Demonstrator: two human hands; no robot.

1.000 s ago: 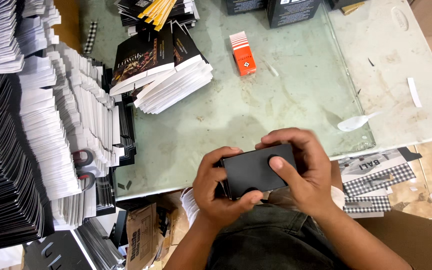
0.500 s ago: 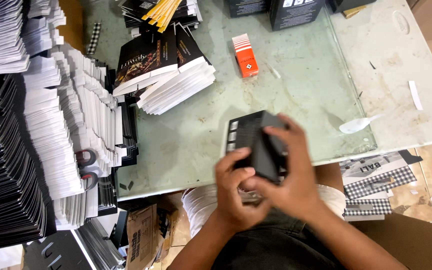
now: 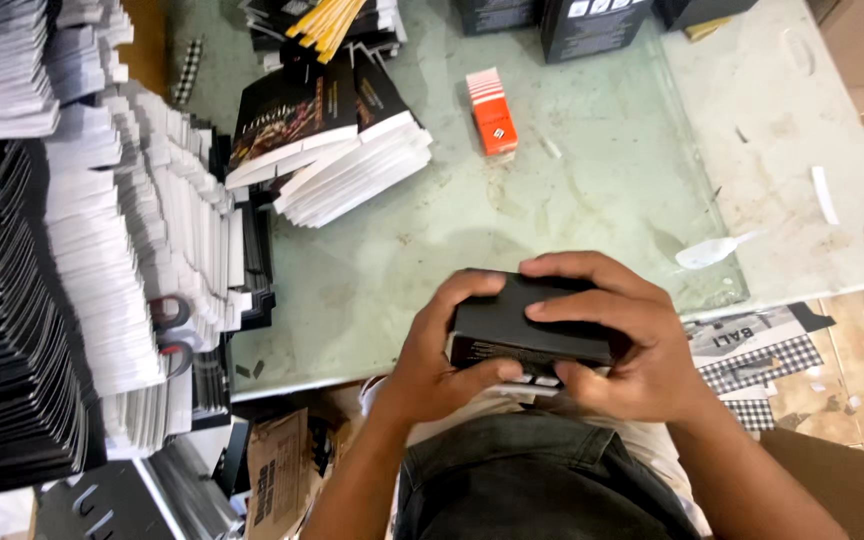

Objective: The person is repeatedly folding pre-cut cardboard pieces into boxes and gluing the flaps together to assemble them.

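hands: left hand [image 3: 432, 370] and right hand [image 3: 624, 352] clamped together on small black cardboard box [image 3: 532, 325] | place: box above near edge of glass-topped table [image 3: 592, 200] | tip: press flaps squarely, thumbs underneath

orange box [image 3: 491, 112] | scissors [image 3: 170, 330] | flat carton stacks [image 3: 102, 260] | glass tabletop [image 3: 572, 210]

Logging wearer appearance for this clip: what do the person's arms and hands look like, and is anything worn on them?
Both forearms are bare, with no sleeves showing. The left hand and right hand wear no gloves, and no rings, watch or wristband can be seen. Fingernails are short.
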